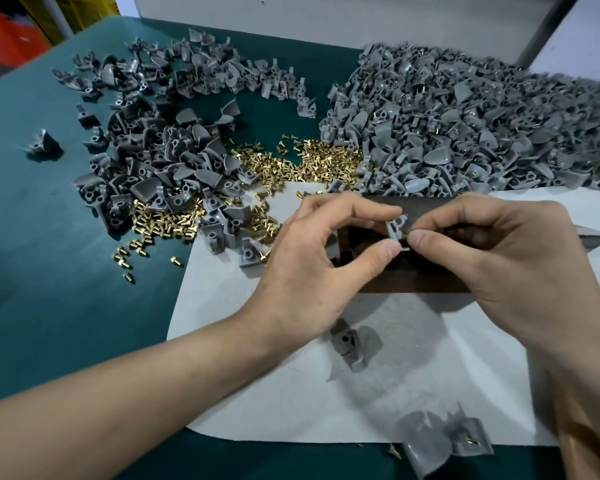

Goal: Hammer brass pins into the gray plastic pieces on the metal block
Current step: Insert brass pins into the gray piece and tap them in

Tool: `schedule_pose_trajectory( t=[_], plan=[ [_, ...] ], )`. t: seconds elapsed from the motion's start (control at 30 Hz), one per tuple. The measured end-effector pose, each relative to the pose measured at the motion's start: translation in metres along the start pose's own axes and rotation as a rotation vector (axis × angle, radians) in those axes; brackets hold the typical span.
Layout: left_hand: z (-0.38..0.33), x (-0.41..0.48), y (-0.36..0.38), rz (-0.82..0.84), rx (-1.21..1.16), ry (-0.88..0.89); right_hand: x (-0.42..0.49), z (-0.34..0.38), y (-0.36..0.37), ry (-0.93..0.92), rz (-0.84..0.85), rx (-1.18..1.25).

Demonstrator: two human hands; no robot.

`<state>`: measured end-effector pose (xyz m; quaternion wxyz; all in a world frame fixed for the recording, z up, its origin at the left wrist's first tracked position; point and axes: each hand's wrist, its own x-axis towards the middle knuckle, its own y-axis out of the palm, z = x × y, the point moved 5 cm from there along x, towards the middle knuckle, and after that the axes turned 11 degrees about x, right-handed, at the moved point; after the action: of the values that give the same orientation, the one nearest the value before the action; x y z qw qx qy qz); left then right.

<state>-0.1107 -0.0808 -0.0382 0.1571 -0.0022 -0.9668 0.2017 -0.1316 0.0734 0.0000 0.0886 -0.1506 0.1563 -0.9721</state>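
Both hands [302,268] [510,258] pinch one pale gray, holed plastic piece [396,226] over the metal block [423,278].

No txt, labels, brands, nos. or signs legible anywhere in view. Nothing printed or stamped shows on the gray plastic pieces [465,126], brass pins [291,164], metal block [413,275], white sheet [291,393] or green worktop [49,271]. Orange/yellow stuff at the top-left corner [11,32] is too blurred to tell if it carries any lettering.
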Motion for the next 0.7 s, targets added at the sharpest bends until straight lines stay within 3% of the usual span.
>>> schedule_pose_trajectory(
  t=[0.7],
  plan=[
    [0.0008,-0.0006,-0.0006,0.007,-0.055,-0.013,0.0006,0.0026,0.0012,0.024,-0.009,-0.001]
  ],
)
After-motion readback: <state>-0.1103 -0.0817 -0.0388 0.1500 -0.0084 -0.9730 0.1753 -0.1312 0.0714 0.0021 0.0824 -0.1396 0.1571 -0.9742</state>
